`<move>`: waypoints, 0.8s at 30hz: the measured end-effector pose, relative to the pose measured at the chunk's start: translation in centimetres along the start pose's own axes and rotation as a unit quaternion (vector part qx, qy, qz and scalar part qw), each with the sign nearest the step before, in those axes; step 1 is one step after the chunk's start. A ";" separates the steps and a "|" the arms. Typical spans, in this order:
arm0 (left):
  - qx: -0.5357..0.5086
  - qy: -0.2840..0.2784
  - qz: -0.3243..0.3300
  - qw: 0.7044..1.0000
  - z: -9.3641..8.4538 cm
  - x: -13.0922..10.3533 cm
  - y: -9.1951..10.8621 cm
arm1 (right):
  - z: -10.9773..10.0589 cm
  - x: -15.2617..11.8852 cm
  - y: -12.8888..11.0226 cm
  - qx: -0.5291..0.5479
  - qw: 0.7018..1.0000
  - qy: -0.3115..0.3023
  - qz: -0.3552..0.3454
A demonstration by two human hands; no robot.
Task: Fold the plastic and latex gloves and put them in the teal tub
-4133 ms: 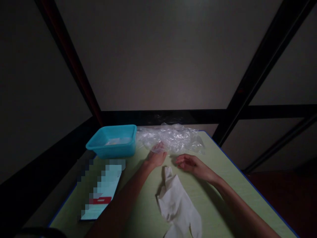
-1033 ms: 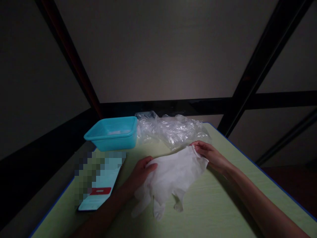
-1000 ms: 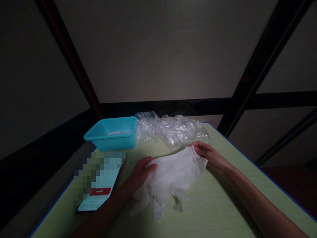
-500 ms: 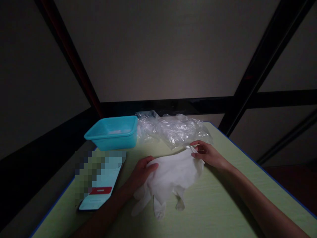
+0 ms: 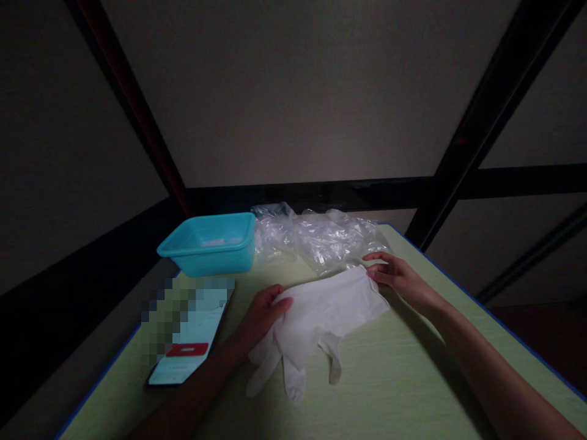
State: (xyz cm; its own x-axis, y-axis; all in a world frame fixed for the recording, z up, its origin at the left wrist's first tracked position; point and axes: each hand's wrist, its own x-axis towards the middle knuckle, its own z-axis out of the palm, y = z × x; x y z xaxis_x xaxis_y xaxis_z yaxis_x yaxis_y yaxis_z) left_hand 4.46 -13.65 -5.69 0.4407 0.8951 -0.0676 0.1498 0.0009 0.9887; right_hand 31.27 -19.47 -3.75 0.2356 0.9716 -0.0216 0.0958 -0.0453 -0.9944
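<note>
A white glove is held low over the table, its cuff to the right and its fingers dangling toward me at the lower left. My left hand grips it at the left, thumb on top near the finger end. At the cuff's upper corner, my right hand pinches the edge between thumb and fingers, with the index finger stretched out above. The cuff lies fairly flat between the two hands.
Crumpled clear plastic bags lie at the back of the pale green table. A turquoise basket stands back left. Nearer me on the left lies a lit phone, partly pixelated. A wall panel rises behind.
My right hand has moved slightly right, drawing the glove's cuff out straighter and flatter. My left hand has stayed almost in place on the glove.
</note>
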 end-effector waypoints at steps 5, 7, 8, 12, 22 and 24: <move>-0.021 -0.017 -0.018 0.999 -0.1 0.0 0.1 | 0.2 -0.1 0.2 -0.038 0.999 -0.024 -0.019; -0.039 -0.039 -0.042 0.998 -0.1 -0.3 0.3 | 0.3 0.0 0.5 -0.070 0.997 -0.022 -0.035; -0.045 -0.052 -0.054 0.996 -0.1 -0.5 0.5 | 0.2 0.2 0.7 -0.084 0.995 -0.017 -0.041; -0.040 -0.066 -0.056 0.995 0.2 -1.0 0.9 | -0.3 0.8 1.5 -0.130 0.989 0.021 -0.060; 0.020 0.076 0.032 0.996 0.3 -0.7 0.5 | 0.3 0.4 1.7 -0.237 0.955 0.110 -0.137; 0.013 0.077 0.019 0.997 0.3 -0.7 0.5 | 0.4 0.3 1.6 -0.239 0.954 0.109 -0.144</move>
State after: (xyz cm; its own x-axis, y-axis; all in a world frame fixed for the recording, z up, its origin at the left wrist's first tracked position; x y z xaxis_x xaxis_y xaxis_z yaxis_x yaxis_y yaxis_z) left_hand 4.50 -14.37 -5.21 0.3058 0.9521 -0.0061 0.1597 -0.0450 0.9861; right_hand 31.12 -19.14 -5.43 0.3240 0.8906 0.3193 0.6043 0.0649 -0.7941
